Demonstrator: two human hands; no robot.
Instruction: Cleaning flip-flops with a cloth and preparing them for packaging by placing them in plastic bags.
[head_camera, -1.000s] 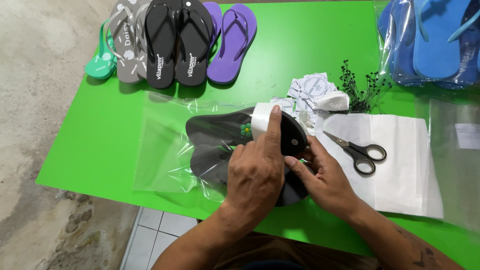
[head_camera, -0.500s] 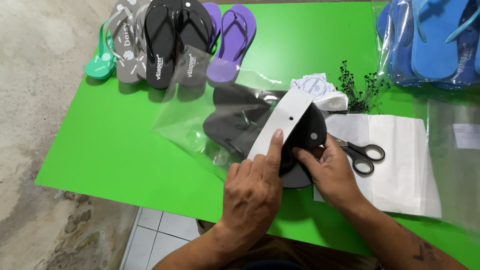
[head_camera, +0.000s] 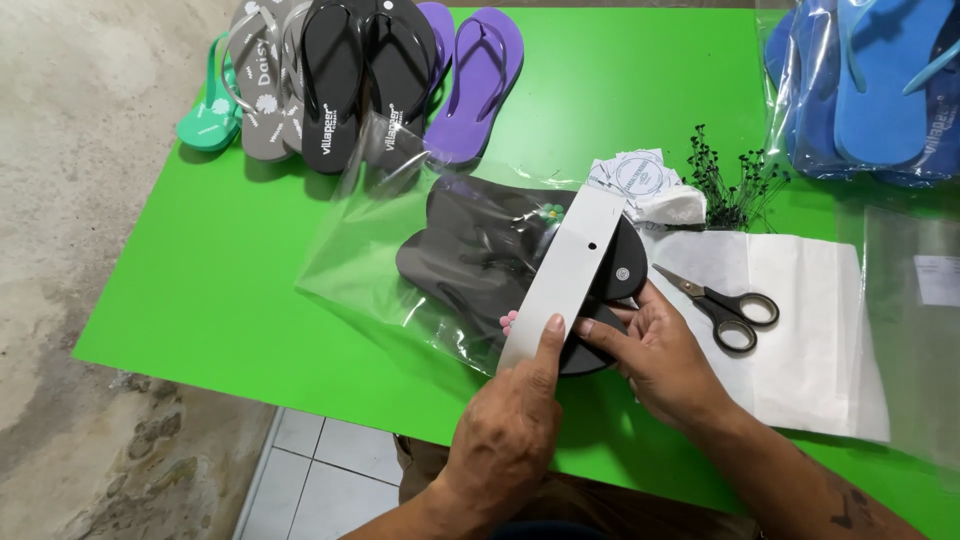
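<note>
While only the head view is on hand, it shows both hands close together at the near end of a clear plastic bag (head_camera: 400, 250) holding a pair of dark flip-flops (head_camera: 470, 260). Left hand (head_camera: 505, 440) has its forefinger stretched out and pressed on the lower end of a white card strip (head_camera: 572, 270) lying slantwise across the bag mouth; right hand (head_camera: 665, 360) pinches the sandal heels and strip edge from the other side, fingers curled. Bag sits mid-table, well apart from everything but the white sheet under the right hand. Handling guess: foam sandals light, bendy, not fragile; bag film thin, slick, crinkly, likely to slide; card strip stiff but creasable. Best hold looks like the heel end through the card, where both hands are. Surface: green table top (head_camera: 200, 290), flat, smooth. On it: scissors (head_camera: 725, 305) on a white sheet (head_camera: 800, 330), black sprigs (head_camera: 735, 185), paper tags (head_camera: 640, 180), row of flip-flops (head_camera: 350, 80) at the far edge, bagged blue sandals (head_camera: 870, 90) far right. Floor: bare concrete (head_camera: 80, 150) left, pale tiles (head_camera: 320, 480) near.
</note>
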